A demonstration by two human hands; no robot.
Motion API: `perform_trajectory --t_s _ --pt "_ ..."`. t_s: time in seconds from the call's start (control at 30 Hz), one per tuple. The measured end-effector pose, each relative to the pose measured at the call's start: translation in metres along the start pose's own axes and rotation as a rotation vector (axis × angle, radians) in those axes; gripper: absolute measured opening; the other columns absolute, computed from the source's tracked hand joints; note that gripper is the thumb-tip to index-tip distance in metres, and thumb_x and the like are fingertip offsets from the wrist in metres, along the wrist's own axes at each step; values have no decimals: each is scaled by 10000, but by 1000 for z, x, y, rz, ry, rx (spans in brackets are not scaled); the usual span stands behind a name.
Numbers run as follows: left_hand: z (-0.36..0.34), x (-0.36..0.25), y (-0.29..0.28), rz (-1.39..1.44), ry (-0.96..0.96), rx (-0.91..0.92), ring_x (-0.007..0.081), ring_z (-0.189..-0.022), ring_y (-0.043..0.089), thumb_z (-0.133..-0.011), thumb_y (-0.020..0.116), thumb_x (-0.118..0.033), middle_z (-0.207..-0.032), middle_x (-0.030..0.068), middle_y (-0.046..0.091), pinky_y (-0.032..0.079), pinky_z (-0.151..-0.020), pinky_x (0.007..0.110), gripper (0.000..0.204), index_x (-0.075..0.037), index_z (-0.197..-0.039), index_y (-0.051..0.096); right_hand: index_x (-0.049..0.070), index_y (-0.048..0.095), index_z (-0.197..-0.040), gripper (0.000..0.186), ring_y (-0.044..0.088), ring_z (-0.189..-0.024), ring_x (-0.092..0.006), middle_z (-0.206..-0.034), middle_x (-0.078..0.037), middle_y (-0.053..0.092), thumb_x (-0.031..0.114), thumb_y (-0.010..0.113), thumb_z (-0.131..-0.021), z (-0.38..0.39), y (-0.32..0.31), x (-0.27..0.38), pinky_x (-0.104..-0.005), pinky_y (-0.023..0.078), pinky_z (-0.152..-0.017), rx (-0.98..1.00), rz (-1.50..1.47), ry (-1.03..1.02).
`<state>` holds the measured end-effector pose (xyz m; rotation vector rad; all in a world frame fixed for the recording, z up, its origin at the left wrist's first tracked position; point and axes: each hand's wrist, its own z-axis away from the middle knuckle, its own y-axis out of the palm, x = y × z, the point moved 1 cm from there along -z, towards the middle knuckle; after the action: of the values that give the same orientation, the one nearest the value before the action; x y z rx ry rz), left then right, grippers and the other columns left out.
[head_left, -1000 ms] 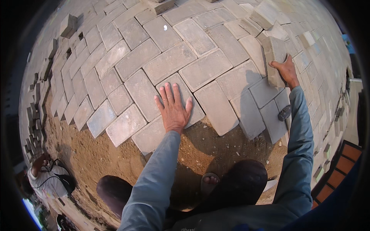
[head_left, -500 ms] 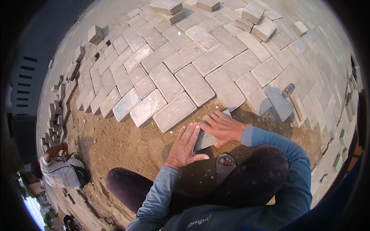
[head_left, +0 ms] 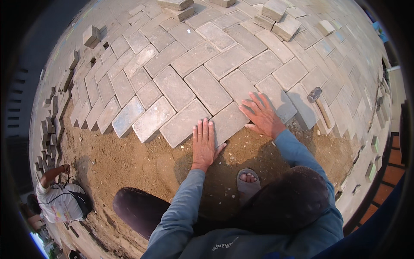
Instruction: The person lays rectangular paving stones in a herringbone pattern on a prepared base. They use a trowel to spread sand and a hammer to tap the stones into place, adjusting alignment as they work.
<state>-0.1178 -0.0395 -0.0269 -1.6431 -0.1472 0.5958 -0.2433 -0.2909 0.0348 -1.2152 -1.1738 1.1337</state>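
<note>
A grey concrete paving block (head_left: pixel 230 122) lies at the edge of the laid paving, flush against its neighbours. My left hand (head_left: pixel 204 144) rests at its left end, fingers stretched out and close together, the tips near the corner of the adjoining block (head_left: pixel 185 123). Over the right end of the block my right hand (head_left: pixel 264 116) is spread wide, with fingertips reaching onto the pavers behind. Neither hand is closed round anything. On the paving to the right lies a hammer (head_left: pixel 319 105) with a dark head and wooden handle.
Brown sandy soil (head_left: pixel 129 157) borders the zigzag paving edge. Loose blocks (head_left: pixel 276 19) are stacked on the far paving, and more blocks (head_left: pixel 51 125) stand along the left. A person (head_left: pixel 64 198) crouches at lower left. My sandalled foot (head_left: pixel 248 183) is on the soil.
The paving block has moved away from me, from the soil into the gap against the laid pavers. Both hands have moved forward and spread apart, the right one letting go. The view has shifted slightly.
</note>
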Motion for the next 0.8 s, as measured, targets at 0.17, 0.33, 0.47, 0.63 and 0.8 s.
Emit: perform_trajectory --t_s 0.17,0.33,0.47,0.63,0.8 --pt "4 -1 8 26 43 -114 484 -1496 259 -839 785 -461 -1616 295 270 207 -1220 617 964 -15 -1559 325 133 419 -1543 695 346 -1448 -432 -1475 -206 461 297 709 -932 101 2 -135 -551 304 -1190 -251 293 753" --pt "5 -3 15 13 51 -157 503 -1486 273 -823 811 -432 -1606 323 262 224 -1212 621 1002 -12 -1566 288 96 373 -1557 767 570 -1206 -437 -1302 -281 539 362 718 -926 157 23 -193 -548 444 -1001 -174 2 1114" --pt "9 0 12 0 28 -146 519 -1490 253 -835 788 -458 -1601 350 249 210 -1219 625 999 22 -1554 288 29 391 -1492 730 618 -1132 -467 -1246 -301 566 389 693 -933 148 24 -190 -551 498 -922 -135 -17 1136" --pt "-3 -16 21 75 -9 -213 523 -1500 224 -793 833 -449 -1612 344 220 195 -1220 632 1097 12 -1577 221 -14 403 -1339 605 616 -1121 -528 -1194 -343 599 354 669 -940 188 54 -227 -572 505 -929 -39 -157 1199" --pt "21 2 16 18 -58 -185 519 -1510 195 -798 816 -474 -1618 339 205 182 -1226 630 1094 18 -1575 223 -16 392 -1273 569 636 -1103 -502 -1213 -365 587 364 653 -939 134 40 -145 -562 509 -953 -41 -115 1338"
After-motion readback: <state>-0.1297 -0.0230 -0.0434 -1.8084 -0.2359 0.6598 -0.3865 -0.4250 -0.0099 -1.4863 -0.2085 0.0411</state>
